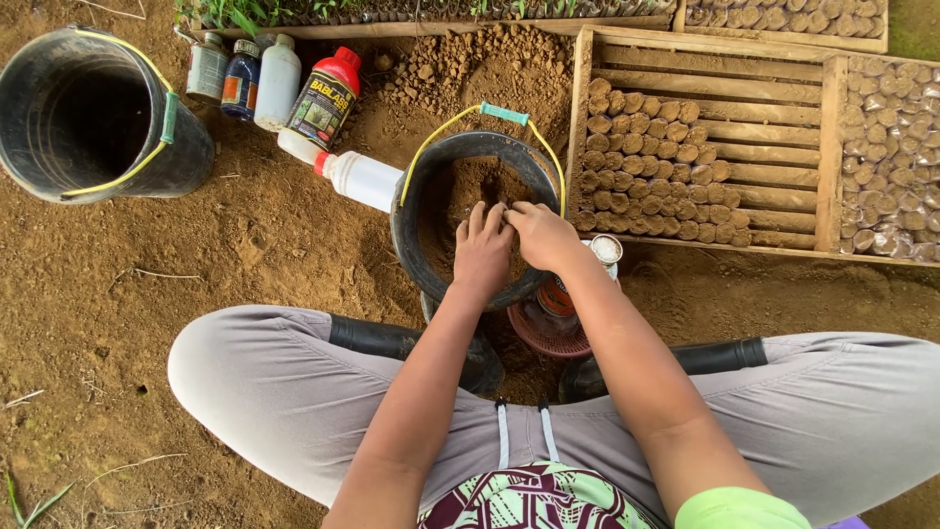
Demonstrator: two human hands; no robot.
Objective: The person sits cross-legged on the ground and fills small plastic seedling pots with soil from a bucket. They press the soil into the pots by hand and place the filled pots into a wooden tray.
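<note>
Reaching into the soil-filled black bucket (pixel 416 245) between the knees, the left hand (pixel 482 250) and right hand (pixel 541 235) touch. Whether either grip clamps soil, I cannot tell. A wooden tray (pixel 583 127) of filled seedling bags stands just beside the bucket.

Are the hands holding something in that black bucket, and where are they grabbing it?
It cannot be told. Both the left hand and the right hand are down in the soil inside the black bucket, and their fingertips hide whatever is under them.
</note>
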